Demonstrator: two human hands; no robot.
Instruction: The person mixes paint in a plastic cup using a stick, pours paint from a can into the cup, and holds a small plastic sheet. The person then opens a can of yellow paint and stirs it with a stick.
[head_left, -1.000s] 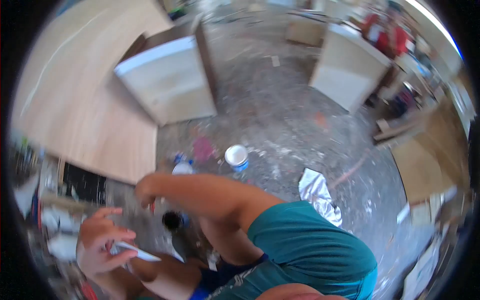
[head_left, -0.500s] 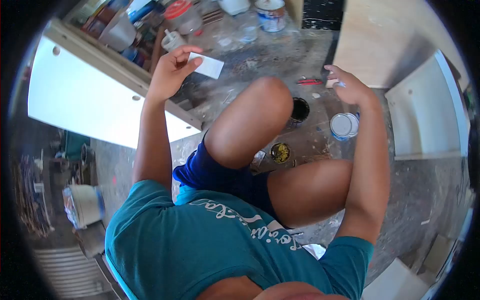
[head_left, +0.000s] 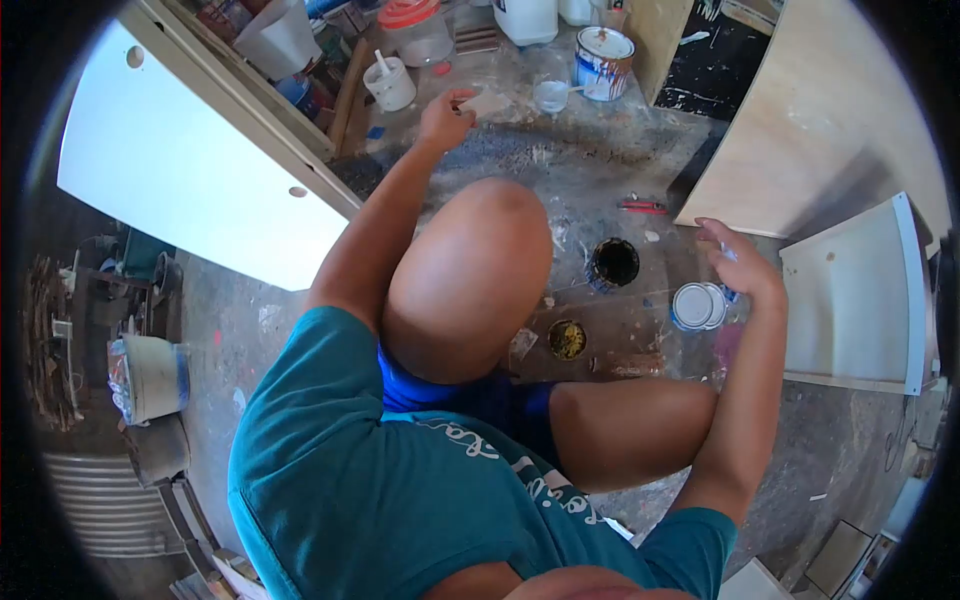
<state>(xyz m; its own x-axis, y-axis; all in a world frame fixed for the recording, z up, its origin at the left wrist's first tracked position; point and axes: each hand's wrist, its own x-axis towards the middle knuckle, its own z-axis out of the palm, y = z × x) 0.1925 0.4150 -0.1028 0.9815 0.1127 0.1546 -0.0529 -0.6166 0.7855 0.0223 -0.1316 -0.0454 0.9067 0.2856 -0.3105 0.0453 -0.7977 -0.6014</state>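
My left hand (head_left: 447, 122) reaches forward beyond my knee, its fingers closed on the edge of a small pale rectangular card (head_left: 486, 105). The card is held above the floor by the far clutter. Over to the right, my right hand (head_left: 738, 262) hovers with its fingers loosely apart. A whitish patch shows at its fingers, and I cannot make out what it is. Nearest to that hand is a round tin with pale lids (head_left: 698, 305). A dark open can (head_left: 613, 264) and a small pot with yellowish contents (head_left: 567, 340) stand between my legs.
A white panel (head_left: 190, 160) leans at left and a plywood board (head_left: 830, 110) stands at right, above a white curved panel (head_left: 855, 295). A red-handled tool (head_left: 642, 206) lies on the floor. Farther off are a paint can (head_left: 603, 64), a white tub (head_left: 390, 85) and a red-lidded jar (head_left: 415, 32).
My left hand has moved right and away from the white panel with the card, which now shows at a flatter angle. My right hand sits lower and farther right in view. The head view has shifted.
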